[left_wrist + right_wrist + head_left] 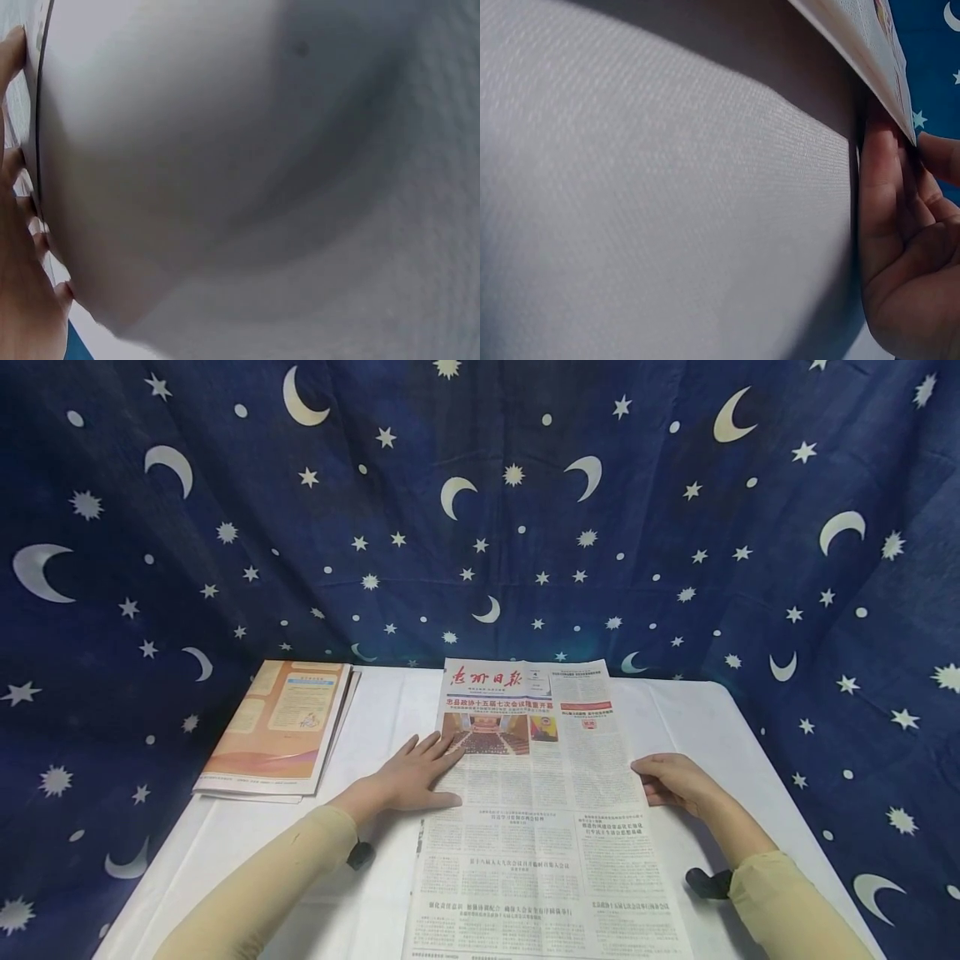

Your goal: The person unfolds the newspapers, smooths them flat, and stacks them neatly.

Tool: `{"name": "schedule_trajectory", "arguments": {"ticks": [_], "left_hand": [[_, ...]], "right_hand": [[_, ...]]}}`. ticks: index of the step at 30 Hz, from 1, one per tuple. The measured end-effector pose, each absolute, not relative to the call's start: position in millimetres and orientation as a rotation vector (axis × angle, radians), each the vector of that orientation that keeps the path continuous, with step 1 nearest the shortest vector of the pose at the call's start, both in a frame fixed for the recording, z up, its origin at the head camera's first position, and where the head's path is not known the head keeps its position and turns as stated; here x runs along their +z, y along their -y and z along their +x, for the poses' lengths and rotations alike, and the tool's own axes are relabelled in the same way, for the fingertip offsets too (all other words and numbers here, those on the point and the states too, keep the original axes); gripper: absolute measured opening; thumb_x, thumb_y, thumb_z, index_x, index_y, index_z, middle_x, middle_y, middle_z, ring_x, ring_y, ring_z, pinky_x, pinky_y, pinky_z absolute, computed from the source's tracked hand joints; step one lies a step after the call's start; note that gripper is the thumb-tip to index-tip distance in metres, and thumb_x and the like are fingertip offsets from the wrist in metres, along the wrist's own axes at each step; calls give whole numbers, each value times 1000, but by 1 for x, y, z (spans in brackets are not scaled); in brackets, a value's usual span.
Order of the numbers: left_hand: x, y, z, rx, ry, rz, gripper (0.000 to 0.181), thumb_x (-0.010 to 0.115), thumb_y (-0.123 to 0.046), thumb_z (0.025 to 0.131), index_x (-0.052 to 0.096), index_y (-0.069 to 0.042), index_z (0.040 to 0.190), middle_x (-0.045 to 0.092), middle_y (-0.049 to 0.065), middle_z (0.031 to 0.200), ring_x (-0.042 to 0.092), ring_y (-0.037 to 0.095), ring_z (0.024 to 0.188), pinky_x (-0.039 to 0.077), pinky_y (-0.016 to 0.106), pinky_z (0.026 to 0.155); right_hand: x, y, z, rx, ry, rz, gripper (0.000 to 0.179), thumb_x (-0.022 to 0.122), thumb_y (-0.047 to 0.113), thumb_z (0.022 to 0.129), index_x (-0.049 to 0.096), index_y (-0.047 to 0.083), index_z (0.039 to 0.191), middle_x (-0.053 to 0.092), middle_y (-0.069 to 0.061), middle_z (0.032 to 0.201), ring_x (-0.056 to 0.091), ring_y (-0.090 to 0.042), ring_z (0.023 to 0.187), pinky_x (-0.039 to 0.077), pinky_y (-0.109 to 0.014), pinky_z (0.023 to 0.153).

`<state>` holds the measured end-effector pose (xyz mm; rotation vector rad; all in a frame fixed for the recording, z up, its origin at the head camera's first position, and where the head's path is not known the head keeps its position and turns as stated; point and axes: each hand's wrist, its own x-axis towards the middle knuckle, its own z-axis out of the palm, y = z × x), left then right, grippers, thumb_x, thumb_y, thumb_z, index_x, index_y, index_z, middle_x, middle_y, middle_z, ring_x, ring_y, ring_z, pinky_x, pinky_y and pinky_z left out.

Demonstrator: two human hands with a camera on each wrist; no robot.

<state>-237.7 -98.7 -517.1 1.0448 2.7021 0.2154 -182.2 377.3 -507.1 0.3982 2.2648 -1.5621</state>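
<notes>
A newspaper [517, 827], folded lengthwise, lies on the white table with its red title at the far end and a colour photo below it. My left hand [416, 774] rests on its left edge, fingers spread and fairly straight. In the left wrist view the fingers [13, 52] lie along the paper's edge. At the right edge of the newspaper, my right hand [678, 783] pinches the paper between thumb and fingers. The right wrist view shows the fingers [881, 180] under the lifted edge of the newspaper [855, 45] and the thumb above it.
A stack of folded newspapers [273, 727], the top one orange, lies at the table's left side. The white tablecloth [697, 710] spans the table. Behind and at the sides hangs a dark blue curtain [480, 502] with moons and stars.
</notes>
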Motion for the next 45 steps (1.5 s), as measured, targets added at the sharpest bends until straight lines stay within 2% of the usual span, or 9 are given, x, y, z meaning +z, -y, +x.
{"name": "schedule_trajectory", "arguments": {"ticks": [7,13,17,24,29,31,37,41,45], "left_hand": [[-515,96,-237,223,-2716,1046,94,50,-77,92,21,-25,165,7,7,171,7,32,156,5,57,124],[-505,81,-233,342,-2700,1124,86,60,-59,97,26,-16,164,17,11,170,11,34,156,10,56,124],[-497,59,-225,576,-2597,1109,79,61,-51,99,30,-15,162,24,11,168,16,35,155,15,53,124],[-480,10,-210,1058,-2276,894,64,54,-46,104,39,-17,159,44,2,159,44,24,143,35,41,117],[-478,-28,-206,1333,-2039,720,61,56,-40,104,43,-10,156,55,6,149,62,21,125,49,34,104],[-478,-41,-206,1448,-1922,636,64,57,-38,104,40,-6,157,56,12,147,65,23,120,53,35,101],[-474,-60,-206,1725,-1660,341,71,61,-34,104,32,2,158,56,21,143,62,34,125,52,45,102],[-474,-62,-208,1767,-1651,268,69,61,-34,103,36,4,155,63,15,132,66,29,117,55,44,97],[-478,-60,-211,1767,-1688,276,55,57,-29,105,46,3,149,67,12,119,70,24,104,60,38,85]], "right_hand": [[-507,-380,-182,-1660,-2174,411,48,61,25,103,56,-14,131,72,-9,86,69,-13,68,62,-30,68],[-498,-378,-182,-1740,-2110,353,51,61,24,104,51,-16,135,73,-10,90,72,-14,72,62,-30,70],[-491,-372,-182,-1751,-2112,305,55,60,25,105,48,-17,137,73,-10,91,72,-14,74,62,-30,70],[-479,-349,-186,-1741,-2167,260,53,62,27,104,50,-15,134,70,-6,90,67,-9,72,60,-25,66],[-476,-325,-193,-1805,-2139,252,48,64,24,102,53,-15,129,69,-5,89,67,-10,73,60,-26,67],[-475,-315,-195,-1827,-2126,252,47,65,24,102,54,-14,128,69,-5,89,67,-11,74,60,-26,67],[-476,-290,-199,-1870,-2101,266,43,67,24,101,56,-12,122,70,-5,88,70,-13,75,61,-27,67],[-478,-279,-200,-1903,-2062,240,42,66,22,101,56,-13,122,72,-7,89,72,-15,76,62,-29,68],[-481,-270,-201,-1910,-2030,241,42,67,23,101,57,-11,123,72,-8,89,71,-15,75,61,-28,67]]}}
